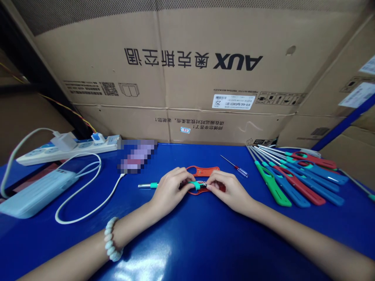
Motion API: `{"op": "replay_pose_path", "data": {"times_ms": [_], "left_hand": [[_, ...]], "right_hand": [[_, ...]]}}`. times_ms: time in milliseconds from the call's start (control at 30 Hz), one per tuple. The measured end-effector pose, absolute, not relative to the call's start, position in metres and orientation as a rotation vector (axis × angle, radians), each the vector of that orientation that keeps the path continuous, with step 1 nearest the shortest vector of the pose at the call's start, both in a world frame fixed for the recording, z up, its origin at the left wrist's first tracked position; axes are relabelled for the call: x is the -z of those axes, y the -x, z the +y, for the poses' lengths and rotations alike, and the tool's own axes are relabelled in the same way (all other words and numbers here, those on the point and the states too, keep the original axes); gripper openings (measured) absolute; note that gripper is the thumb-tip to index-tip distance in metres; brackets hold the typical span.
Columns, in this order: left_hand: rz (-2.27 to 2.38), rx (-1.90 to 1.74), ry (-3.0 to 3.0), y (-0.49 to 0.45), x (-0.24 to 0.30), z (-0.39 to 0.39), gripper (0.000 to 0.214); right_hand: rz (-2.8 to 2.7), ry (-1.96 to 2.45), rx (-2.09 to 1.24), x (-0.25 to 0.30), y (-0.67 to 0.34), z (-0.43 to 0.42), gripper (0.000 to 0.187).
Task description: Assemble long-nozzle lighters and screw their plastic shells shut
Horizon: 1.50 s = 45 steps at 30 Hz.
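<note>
My left hand (171, 186) is closed around an opened stick lighter, its thumb and fingers at the green trigger (195, 185). To the left of that hand sticks out the lighter's metal tube (144, 185) with a green collar. My right hand (231, 191) pinches at thin pale wires (202, 182) beside the trigger; its fingertips hide the wire ends. Under both hands lies one orange-red handle half, mostly covered. Just behind them rests the other orange handle half (208, 172), flat on the blue table (187, 242).
A small screwdriver (241, 171) lies behind my right hand. Several finished-looking stick lighters (293, 175) fan out at the right. On the left are a power strip (88, 147), a pale blue power bank (41, 193), a white cable (96, 208) and a blurred phone-like object (139, 156). A cardboard wall (187, 86) stands behind.
</note>
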<state>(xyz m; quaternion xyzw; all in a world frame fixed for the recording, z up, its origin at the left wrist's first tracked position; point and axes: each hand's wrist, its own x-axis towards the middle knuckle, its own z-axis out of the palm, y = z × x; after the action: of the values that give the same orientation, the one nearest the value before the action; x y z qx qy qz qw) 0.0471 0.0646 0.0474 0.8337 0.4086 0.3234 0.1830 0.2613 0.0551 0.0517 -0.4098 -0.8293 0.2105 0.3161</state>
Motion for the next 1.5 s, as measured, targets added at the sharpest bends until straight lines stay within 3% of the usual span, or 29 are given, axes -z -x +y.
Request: {"op": "replay_pose_path", "data": {"times_ms": [767,1500], "left_hand": [[1.064,-0.939,-2.387,-0.045,-0.039,0.073,0.017],[1.084,-0.892,-2.425,-0.047,-0.040,0.072,0.016]], "right_hand": [[-2.179,1.079,-0.514,-0.043,-0.259,0.058,0.011],[-2.232,1.083,-0.477,-0.041,-0.259,0.059,0.012]]}}
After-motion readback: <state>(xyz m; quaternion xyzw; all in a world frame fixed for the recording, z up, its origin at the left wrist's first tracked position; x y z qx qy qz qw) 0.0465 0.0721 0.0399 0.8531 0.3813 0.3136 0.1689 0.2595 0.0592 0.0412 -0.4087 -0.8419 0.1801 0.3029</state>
